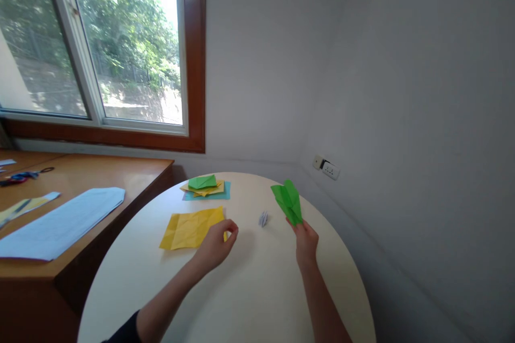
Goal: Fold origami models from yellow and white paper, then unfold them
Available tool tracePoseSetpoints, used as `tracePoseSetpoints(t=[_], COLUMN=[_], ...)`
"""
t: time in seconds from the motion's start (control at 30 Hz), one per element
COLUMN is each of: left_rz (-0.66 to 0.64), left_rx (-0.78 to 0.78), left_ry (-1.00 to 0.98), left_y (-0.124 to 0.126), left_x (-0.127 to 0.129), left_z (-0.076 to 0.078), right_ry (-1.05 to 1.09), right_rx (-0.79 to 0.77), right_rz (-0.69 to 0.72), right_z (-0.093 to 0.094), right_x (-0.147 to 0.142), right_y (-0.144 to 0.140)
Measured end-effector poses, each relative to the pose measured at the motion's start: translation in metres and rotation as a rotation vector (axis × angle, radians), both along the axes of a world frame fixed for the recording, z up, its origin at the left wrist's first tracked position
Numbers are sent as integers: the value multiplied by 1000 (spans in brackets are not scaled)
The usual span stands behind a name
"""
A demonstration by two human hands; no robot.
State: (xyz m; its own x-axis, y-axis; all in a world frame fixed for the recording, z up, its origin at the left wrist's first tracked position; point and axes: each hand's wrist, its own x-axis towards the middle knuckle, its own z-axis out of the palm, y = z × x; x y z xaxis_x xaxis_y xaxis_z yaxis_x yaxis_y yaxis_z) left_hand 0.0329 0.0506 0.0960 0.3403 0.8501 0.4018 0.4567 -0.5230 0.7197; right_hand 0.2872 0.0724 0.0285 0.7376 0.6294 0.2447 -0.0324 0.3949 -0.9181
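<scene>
Green folded paper [288,201]: pinched at its lower tip in my right hand [306,240], raised over round table [257,289] | my left hand [217,245]: fingers curled on corner of yellow creased sheet [192,228], flat on table | hands apart | small white folded piece [263,218]: on table between them.

Both hands, the left hand [216,246] and the right hand [306,240], are bare, with no rings or watch showing. A dark sleeve [125,330] covers the left upper arm; the right forearm is uncovered.

Head view, down over round table [257,300]
</scene>
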Motion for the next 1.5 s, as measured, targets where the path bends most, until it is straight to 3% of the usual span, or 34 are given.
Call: tracePoseSetpoints(t=[0.1,0.27,0.4,0.57,0.67,0.83,0.93,1.17,1.5], left_rz=[-12,45,-19,4,43,30,-8,-11,-17], left_rx=[-88,-244,-415,-373,-364,-362,-391,-382,-354], left_ry=[-177,-579,-832,-1024,-1029,-1001,-973,-1009,-1034], left_y=[13,36,46,52,57,59,57,51,55], left_x=[11,25,27,24,21,19,20,18,10], left_z=[21,41,48,48,47,47,49,55,55], right_ry=[184,264,251,96,-112,-436,-541,-453,-84], right_rx=[107,160,147,94,82,57,49,53,41], right_rz=[235,470,686,854,759,405,321,448,580], right_z=[36,83,98,99,98,101,104,108,109], right_x=[-31,-86,-118,-135,-134,-124,-121,-122,-123], right_y=[4,7,11,20,25,22,18,14,17])
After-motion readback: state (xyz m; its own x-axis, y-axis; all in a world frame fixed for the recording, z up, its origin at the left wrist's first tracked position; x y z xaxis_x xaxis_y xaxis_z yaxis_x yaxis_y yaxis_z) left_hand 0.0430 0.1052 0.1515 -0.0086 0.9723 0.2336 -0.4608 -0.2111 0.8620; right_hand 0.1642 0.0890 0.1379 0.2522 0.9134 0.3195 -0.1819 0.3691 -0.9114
